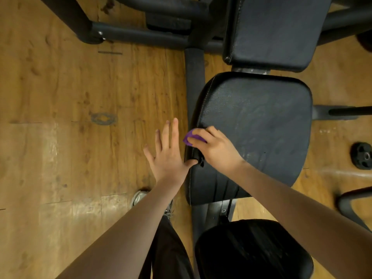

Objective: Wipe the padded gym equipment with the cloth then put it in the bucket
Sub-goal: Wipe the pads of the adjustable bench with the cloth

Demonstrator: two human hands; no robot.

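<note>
Head cam: wiping underway, judging by smear marks on the seat pad. Right hand grips purple cloth at pad's left edge. Left hand spread flat, fingers apart, thumb touching pad side. Back pad unclear if done. Bucket not in view, drop-off pending.

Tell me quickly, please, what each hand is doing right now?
Left hand: open, fingers spread, thumb touching the seat pad edge.
Right hand: closed on the purple cloth, at the pad's left edge.
</note>
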